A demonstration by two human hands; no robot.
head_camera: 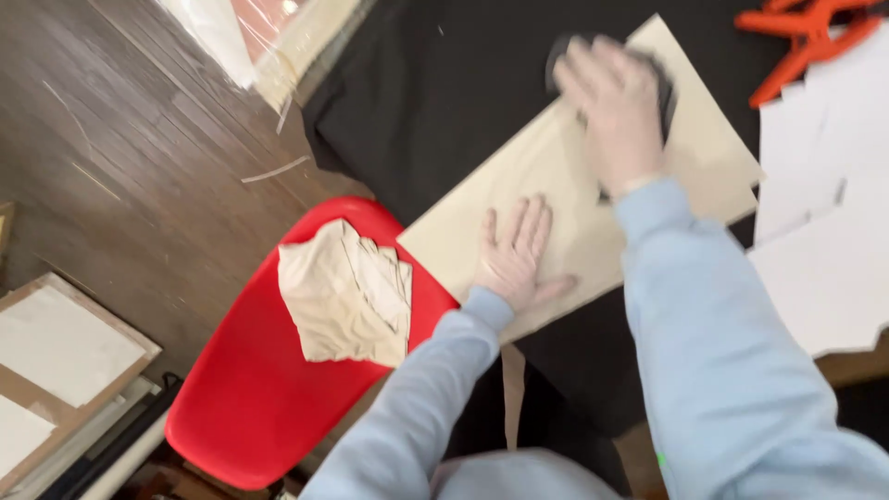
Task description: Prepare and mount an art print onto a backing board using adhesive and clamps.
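Note:
A pale tan board [519, 199] lies on a table draped in black cloth [435, 93]. My left hand [515, 255] rests flat on the board's near part, fingers spread, pressing it down. My right hand [616, 106] lies on top of a dark rounded pad or block [662, 88] at the board's far end; the hand is blurred and hides most of the pad. Both arms wear light blue sleeves.
A red chair [250, 398] stands left of the table with a crumpled beige cloth [344, 292] on its seat. White paper sheets [824, 213] and an orange clamp [806, 32] lie at right. Framed panels [65, 356] lean on the dark wood floor.

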